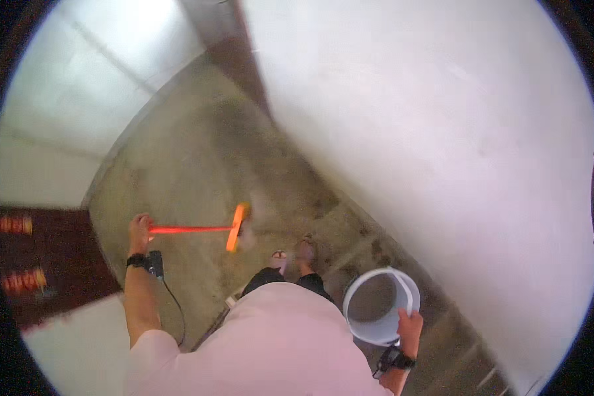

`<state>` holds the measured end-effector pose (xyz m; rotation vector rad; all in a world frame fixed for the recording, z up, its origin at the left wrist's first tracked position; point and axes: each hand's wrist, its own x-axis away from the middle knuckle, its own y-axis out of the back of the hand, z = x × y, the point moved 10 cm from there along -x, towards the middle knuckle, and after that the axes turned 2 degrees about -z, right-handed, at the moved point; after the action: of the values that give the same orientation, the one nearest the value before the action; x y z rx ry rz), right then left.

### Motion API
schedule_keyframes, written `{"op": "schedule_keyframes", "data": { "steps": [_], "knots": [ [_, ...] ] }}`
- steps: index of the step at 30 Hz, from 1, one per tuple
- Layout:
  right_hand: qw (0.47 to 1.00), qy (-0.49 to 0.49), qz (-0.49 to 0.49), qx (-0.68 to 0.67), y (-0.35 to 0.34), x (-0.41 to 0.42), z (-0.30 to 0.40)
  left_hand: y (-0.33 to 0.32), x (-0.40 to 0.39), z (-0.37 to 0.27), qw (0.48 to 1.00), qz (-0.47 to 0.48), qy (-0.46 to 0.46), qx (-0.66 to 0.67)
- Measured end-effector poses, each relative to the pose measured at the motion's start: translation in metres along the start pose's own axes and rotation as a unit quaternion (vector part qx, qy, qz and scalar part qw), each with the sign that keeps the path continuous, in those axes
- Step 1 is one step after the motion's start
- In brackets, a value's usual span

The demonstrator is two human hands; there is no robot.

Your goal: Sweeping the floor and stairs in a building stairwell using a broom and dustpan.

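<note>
My left hand (pixel 140 230) is closed around the end of a red handle (pixel 193 229), held out to my left. At its other end is an orange crosspiece head (pixel 236 227), perhaps a floor brush or broom; blur hides its underside, and I cannot tell whether it touches the floor. Low on my right, my right hand (pixel 410 327) grips a white bucket (pixel 378 330) by its rim or handle. Its mouth faces up towards me. The inside looks grey-brown at the bottom, and what it holds cannot be made out.
Stained concrete floor (pixel 178 163) lies around my feet (pixel 304 252). A large white wall (pixel 425 109) runs along my right. Another pale wall (pixel 44 163) stands at the left, beside a dark red panel (pixel 64 257). A cable (pixel 180 307) hangs from a device on my left wrist.
</note>
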<state>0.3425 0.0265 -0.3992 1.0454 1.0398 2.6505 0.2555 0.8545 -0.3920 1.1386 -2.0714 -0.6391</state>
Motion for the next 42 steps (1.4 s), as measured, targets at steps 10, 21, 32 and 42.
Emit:
{"op": "schedule_keyframes", "data": {
  "steps": [10, 21, 32, 42],
  "knots": [
    [0.987, 0.026, 0.137, 0.076, -0.107, -0.024, 0.08, 0.071, 0.144, 0.127, 0.99, 0.089, 0.103, -0.027],
    [0.762, 0.384, 0.342, 0.393, -0.369, 0.112, 0.221, 0.094, 0.296, 0.171, 0.989, 0.114, -0.072, 0.059],
    [0.482, 0.58, 0.459, 0.47, -0.636, 0.258, 0.214, 0.093, 0.361, 0.222, 0.991, 0.014, 0.066, 0.114],
    [0.564, 0.426, 0.571, 0.417, -0.836, 0.338, 0.108, 0.092, 0.416, 0.263, 0.937, -0.144, 0.132, 0.29]
  ]
}}
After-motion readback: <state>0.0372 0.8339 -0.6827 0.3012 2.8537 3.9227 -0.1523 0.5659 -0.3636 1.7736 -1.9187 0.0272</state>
